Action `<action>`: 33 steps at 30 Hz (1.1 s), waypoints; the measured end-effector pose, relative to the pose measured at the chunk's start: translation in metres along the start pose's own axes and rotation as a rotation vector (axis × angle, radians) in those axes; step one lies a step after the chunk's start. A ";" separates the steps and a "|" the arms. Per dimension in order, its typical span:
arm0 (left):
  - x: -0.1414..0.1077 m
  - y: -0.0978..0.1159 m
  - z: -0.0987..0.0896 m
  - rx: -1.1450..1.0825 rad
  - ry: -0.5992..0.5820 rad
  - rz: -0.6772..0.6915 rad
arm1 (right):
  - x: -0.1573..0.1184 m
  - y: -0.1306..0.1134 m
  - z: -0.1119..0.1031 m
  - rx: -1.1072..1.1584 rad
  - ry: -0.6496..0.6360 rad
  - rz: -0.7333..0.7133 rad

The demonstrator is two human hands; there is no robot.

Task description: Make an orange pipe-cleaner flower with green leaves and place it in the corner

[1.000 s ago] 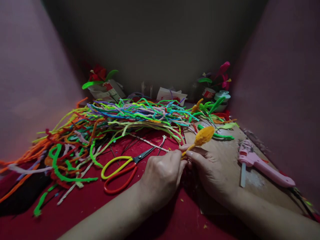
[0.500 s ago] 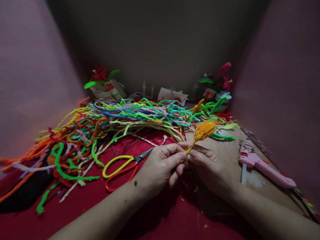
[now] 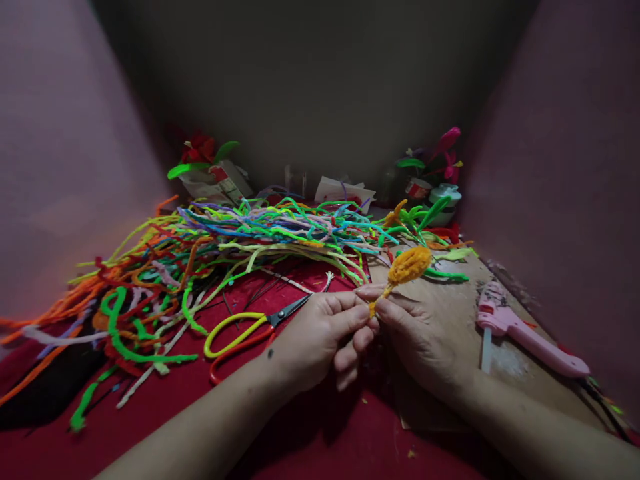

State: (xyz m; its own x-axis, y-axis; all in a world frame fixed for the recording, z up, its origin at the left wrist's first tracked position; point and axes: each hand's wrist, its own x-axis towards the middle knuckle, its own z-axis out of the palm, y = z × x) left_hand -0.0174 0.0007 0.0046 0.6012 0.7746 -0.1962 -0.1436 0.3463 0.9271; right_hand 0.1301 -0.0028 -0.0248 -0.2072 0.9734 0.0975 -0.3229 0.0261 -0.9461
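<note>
- Workpiece: an orange-yellow fuzzy bud [image 3: 410, 265] on a short stem [image 3: 384, 297], held above the near edge region of a brown board [image 3: 463, 310]; the bud tilts up and to the right, clear of the fingers
- Left hand [image 3: 320, 340]: thumb and forefinger close together at the lower end of the stem; the remaining fingers curl loosely below and appear to grip nothing
- Right hand [image 3: 430, 337]: thumb in front of the stem and forefinger behind it, pinching just below the bud; whether the other fingers touch the stem cannot be told
- Step in hand: judged from the grip, working the stem's lower end by fingertip, probably a twist or wrap, with the right hand steadying the piece
- Next move: calls for a firm right-hand pinch, so that the bud does not turn, and small left-hand turns at the stem end; too much force could bend the stem
- Tools: scissors [image 3: 271, 320] lie partly behind the left forearm on the red-covered desk [image 3: 320, 430]; a pink glue gun [image 3: 533, 337] rests on the board, well apart from the right hand
- Stock: a heap of coloured fuzzy stems [image 3: 280, 227] lies beyond both hands
</note>
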 end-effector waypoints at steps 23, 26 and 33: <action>0.000 -0.001 0.001 0.029 0.112 0.024 | 0.000 0.002 -0.003 0.133 -0.145 0.111; 0.002 -0.005 -0.005 -0.170 -0.015 -0.027 | 0.000 0.002 -0.004 0.120 -0.055 0.110; 0.003 -0.005 -0.007 0.098 -0.048 -0.044 | -0.001 0.005 -0.002 0.161 -0.044 0.098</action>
State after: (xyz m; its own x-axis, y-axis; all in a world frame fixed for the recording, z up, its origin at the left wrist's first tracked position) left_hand -0.0205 0.0054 -0.0025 0.6428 0.7325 -0.2242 -0.0400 0.3244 0.9451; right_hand 0.1312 -0.0033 -0.0300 -0.2837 0.9586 0.0242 -0.4423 -0.1084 -0.8903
